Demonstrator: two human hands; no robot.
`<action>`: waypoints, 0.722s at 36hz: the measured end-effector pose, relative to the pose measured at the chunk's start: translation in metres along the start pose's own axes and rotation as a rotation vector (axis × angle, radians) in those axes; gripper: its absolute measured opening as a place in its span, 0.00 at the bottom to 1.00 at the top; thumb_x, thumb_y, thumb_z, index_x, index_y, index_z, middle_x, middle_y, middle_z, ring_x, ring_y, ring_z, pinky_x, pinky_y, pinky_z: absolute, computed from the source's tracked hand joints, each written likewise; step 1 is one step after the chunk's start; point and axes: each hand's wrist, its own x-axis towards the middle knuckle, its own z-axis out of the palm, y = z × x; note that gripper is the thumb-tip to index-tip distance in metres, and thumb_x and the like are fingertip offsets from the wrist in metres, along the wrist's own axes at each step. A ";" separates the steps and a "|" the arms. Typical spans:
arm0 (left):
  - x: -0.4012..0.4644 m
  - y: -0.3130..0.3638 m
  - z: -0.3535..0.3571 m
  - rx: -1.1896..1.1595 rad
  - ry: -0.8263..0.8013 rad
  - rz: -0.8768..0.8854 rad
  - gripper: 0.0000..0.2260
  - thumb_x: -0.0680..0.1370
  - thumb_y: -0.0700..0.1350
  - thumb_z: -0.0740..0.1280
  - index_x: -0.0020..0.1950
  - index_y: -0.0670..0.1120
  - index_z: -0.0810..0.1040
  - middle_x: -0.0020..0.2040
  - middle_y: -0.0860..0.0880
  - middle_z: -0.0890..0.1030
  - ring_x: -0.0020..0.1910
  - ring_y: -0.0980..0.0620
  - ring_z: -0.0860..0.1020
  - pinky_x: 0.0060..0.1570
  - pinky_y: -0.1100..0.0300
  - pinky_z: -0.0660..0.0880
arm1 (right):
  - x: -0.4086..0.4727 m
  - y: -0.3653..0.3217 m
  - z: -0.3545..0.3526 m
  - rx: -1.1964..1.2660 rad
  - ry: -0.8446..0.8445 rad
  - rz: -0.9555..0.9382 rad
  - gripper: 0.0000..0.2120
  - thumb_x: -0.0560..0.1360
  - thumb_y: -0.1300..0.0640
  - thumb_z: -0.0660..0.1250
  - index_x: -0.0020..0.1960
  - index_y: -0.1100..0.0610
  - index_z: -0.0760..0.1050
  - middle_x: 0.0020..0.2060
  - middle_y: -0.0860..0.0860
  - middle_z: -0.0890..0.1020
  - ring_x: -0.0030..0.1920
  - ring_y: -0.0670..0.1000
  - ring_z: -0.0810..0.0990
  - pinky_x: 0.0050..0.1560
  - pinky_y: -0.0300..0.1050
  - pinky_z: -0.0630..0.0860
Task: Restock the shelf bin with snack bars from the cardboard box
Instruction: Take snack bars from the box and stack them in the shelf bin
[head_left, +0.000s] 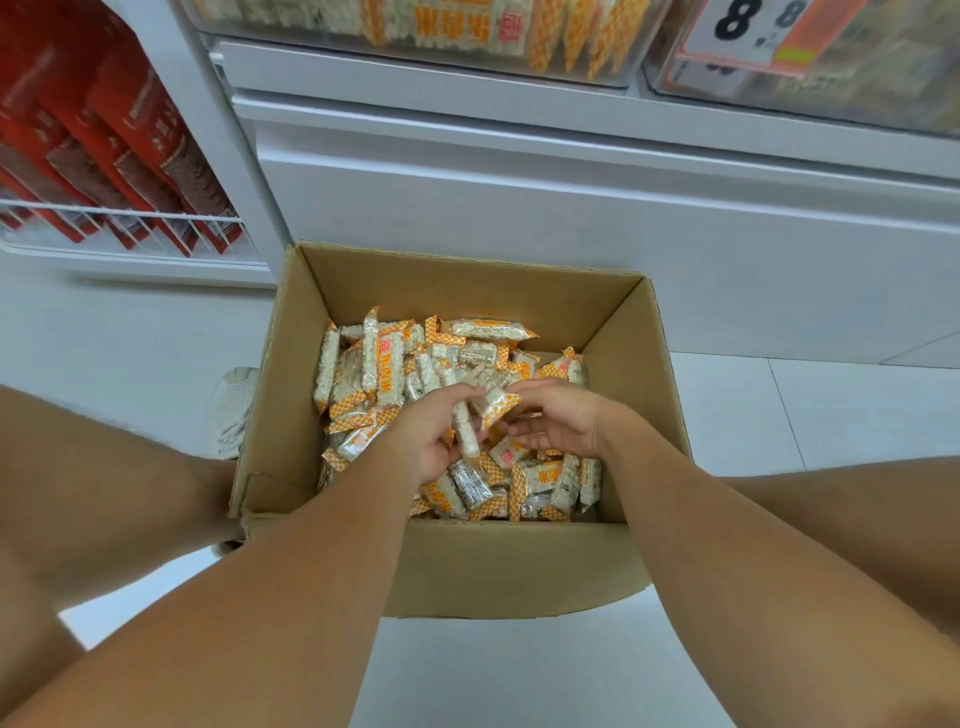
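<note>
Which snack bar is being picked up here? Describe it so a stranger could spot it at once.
Find the open cardboard box on the floor below the white shelf. Both hands meet over its middle; the left hand grips a bar. Unlike the bars lying loose in the pile, it stands on end in the fingers.

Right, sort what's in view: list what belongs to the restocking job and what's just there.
Job: cardboard box; snack bars in it; shelf bin above; left hand gripping bars; right hand among them.

Bystanders: red packets in wire rack; price tag; shoe.
</note>
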 end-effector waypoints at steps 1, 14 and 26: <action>0.001 0.000 -0.002 0.013 0.013 0.003 0.17 0.75 0.44 0.75 0.61 0.42 0.79 0.60 0.40 0.82 0.50 0.46 0.81 0.50 0.54 0.82 | 0.003 -0.002 -0.001 -0.034 0.099 -0.012 0.08 0.77 0.66 0.66 0.52 0.58 0.81 0.45 0.57 0.82 0.40 0.51 0.80 0.38 0.43 0.80; -0.001 -0.001 -0.022 0.037 0.054 0.087 0.34 0.70 0.53 0.79 0.73 0.46 0.71 0.65 0.47 0.78 0.63 0.47 0.76 0.49 0.52 0.77 | 0.026 -0.008 0.039 0.208 0.029 -0.158 0.10 0.75 0.72 0.69 0.51 0.61 0.83 0.44 0.56 0.86 0.44 0.51 0.85 0.45 0.43 0.81; -0.004 0.003 -0.016 -0.028 0.029 0.022 0.36 0.72 0.40 0.77 0.76 0.38 0.65 0.80 0.42 0.60 0.78 0.41 0.58 0.73 0.44 0.65 | 0.038 0.014 0.026 -0.472 0.720 -0.003 0.19 0.74 0.47 0.75 0.53 0.59 0.72 0.45 0.54 0.77 0.45 0.53 0.75 0.45 0.43 0.72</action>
